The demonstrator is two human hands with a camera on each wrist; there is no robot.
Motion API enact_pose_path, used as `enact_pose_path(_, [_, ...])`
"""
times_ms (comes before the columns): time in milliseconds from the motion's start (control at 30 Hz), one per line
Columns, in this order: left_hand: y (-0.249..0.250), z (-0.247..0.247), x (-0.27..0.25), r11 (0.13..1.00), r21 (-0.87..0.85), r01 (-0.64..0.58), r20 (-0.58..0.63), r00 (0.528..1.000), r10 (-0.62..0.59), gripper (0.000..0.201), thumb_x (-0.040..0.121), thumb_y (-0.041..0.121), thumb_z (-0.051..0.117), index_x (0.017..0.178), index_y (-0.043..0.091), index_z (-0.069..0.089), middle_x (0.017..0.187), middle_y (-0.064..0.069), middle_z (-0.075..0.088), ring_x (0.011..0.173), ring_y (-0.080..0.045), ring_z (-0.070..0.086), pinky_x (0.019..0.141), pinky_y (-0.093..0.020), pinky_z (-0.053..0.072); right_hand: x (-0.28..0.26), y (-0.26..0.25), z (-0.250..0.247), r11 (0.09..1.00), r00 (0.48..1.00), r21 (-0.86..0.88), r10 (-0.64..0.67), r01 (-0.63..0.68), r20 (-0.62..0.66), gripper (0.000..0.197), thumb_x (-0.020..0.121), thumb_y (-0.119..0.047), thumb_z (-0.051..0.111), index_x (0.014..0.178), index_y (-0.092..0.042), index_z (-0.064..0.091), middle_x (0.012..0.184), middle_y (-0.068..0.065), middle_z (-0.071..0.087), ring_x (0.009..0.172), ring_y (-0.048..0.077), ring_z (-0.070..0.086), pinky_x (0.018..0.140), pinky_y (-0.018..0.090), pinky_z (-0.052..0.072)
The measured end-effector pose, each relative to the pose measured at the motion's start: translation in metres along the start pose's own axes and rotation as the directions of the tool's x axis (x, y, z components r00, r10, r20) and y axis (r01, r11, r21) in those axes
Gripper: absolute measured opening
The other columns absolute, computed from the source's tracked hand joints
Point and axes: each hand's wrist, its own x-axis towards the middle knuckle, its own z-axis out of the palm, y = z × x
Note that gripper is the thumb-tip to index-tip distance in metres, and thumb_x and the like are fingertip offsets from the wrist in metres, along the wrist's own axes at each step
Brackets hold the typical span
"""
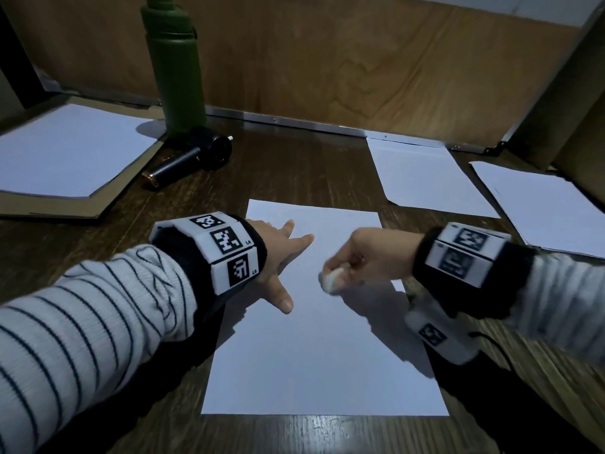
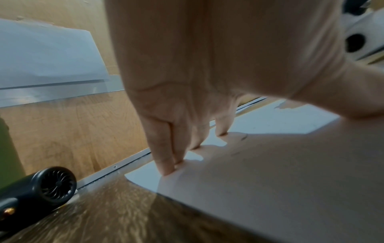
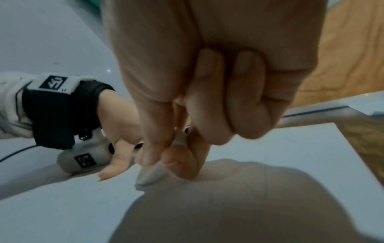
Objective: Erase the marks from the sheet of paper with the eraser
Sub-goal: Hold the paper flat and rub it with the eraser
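A white sheet of paper point(image 1: 324, 348) lies on the dark wooden table in front of me. My left hand point(image 1: 278, 253) rests flat on its upper left part, fingers spread and straight, fingertips point(image 2: 166, 169) pressing the sheet point(image 2: 280, 180) near its far corner. My right hand point(image 1: 357, 257) pinches a small white eraser point(image 1: 330, 280) between thumb and fingers, its tip touching the paper near the middle. In the right wrist view the eraser point(image 3: 150, 176) meets the sheet point(image 3: 62, 213) just beside the left thumb. Faint pencil marks point(image 2: 242, 137) show near the left fingers.
A green bottle point(image 1: 175, 63) stands at the back left, with a small black handheld fan point(image 1: 193, 155) lying before it. A paper stack on cardboard point(image 1: 68, 152) lies far left. Two more sheets point(image 1: 425, 178) point(image 1: 543, 208) lie at the right. A wooden wall closes the back.
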Motion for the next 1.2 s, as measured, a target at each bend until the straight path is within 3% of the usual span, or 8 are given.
enact_pose_path(133, [-0.001,0.000,0.001,1.000,0.007,-0.002,0.001,1.000,0.002,0.124,0.061,0.077,0.061,0.147,0.036,-0.018,0.159,-0.006,-0.016,0.145,-0.033,0.015,0.111,-0.046,0.028,0.001,0.001,-0.005,0.998,0.999,0.047,0.044,-0.044,0.016,0.020,0.081,-0.037,0.067,0.100,-0.031,0.072,0.092,0.001,0.075,0.090,0.015,0.065,0.091,0.025,0.048])
enact_pose_path(300, [0.000,0.001,0.001,1.000,0.017,0.003,0.000,1.000,-0.003,0.124,0.060,0.079,0.060,0.147,0.036,-0.018,0.159,-0.006,-0.015,0.146,-0.034,0.013,0.112,-0.048,0.026,0.020,0.003,-0.009,0.990,0.949,0.065,0.137,-0.124,-0.282,0.021,0.086,-0.031,0.062,0.104,-0.027,0.072,0.058,-0.014,0.055,0.062,0.003,0.050,0.076,0.023,0.039])
enact_pose_path(500, [0.001,0.001,0.001,1.000,-0.001,0.005,0.006,1.000,-0.005,0.124,0.062,0.076,0.062,0.147,0.036,-0.018,0.158,-0.007,-0.017,0.146,-0.033,0.013,0.111,-0.046,0.027,-0.011,0.008,-0.001,0.998,0.998,0.033,0.053,-0.055,0.031,0.014,0.083,-0.033,0.066,0.095,-0.035,0.072,0.091,-0.003,0.074,0.082,0.006,0.063,0.083,0.018,0.048])
enact_pose_path(567, [0.001,0.000,0.001,1.000,0.010,0.001,0.001,1.000,-0.001,0.124,0.062,0.077,0.061,0.147,0.035,-0.019,0.159,-0.007,-0.017,0.145,-0.034,0.014,0.112,-0.046,0.027,-0.002,0.007,-0.006,0.995,0.996,0.038,0.088,-0.087,-0.030,0.019,0.081,-0.035,0.068,0.099,-0.033,0.072,0.089,-0.001,0.075,0.085,0.009,0.064,0.089,0.022,0.048])
enact_pose_path(733, [0.000,0.001,-0.001,1.000,0.008,-0.001,-0.003,1.000,0.001,0.124,0.062,0.077,0.061,0.147,0.035,-0.019,0.159,-0.007,-0.016,0.146,-0.034,0.011,0.113,-0.047,0.024,0.022,0.008,-0.013,0.991,0.950,0.014,0.130,-0.132,-0.285,0.023,0.087,-0.022,0.063,0.108,-0.025,0.071,0.058,-0.018,0.054,0.060,0.001,0.048,0.068,0.018,0.037])
enact_pose_path(900, [0.001,-0.001,0.000,1.000,-0.016,0.008,0.012,1.000,-0.008,0.124,0.063,0.074,0.064,0.147,0.035,-0.019,0.158,-0.006,-0.018,0.146,-0.033,0.011,0.113,-0.046,0.024,-0.004,0.013,-0.008,0.998,0.998,0.022,0.061,-0.062,0.028,0.011,0.083,-0.032,0.066,0.092,-0.038,0.070,0.080,-0.002,0.068,0.071,0.005,0.054,0.077,0.018,0.043])
enact_pose_path(1000, [0.001,-0.001,0.000,1.000,-0.003,0.001,0.011,1.000,-0.001,0.123,0.064,0.074,0.063,0.147,0.034,-0.019,0.158,-0.007,-0.017,0.146,-0.033,0.012,0.112,-0.046,0.025,0.004,0.013,-0.014,0.995,0.996,0.046,0.091,-0.090,-0.024,0.018,0.081,-0.035,0.068,0.098,-0.033,0.072,0.098,0.010,0.073,0.083,0.014,0.061,0.089,0.026,0.047])
enact_pose_path(1200, [0.000,0.001,0.000,1.000,0.008,0.000,0.009,1.000,0.000,0.124,0.061,0.077,0.061,0.147,0.036,-0.019,0.159,-0.006,-0.016,0.146,-0.034,0.011,0.112,-0.047,0.025,0.020,0.017,-0.014,0.997,0.965,0.013,0.080,-0.079,-0.251,0.024,0.087,-0.029,0.061,0.109,-0.025,0.070,0.059,-0.009,0.057,0.060,0.003,0.051,0.068,0.014,0.039])
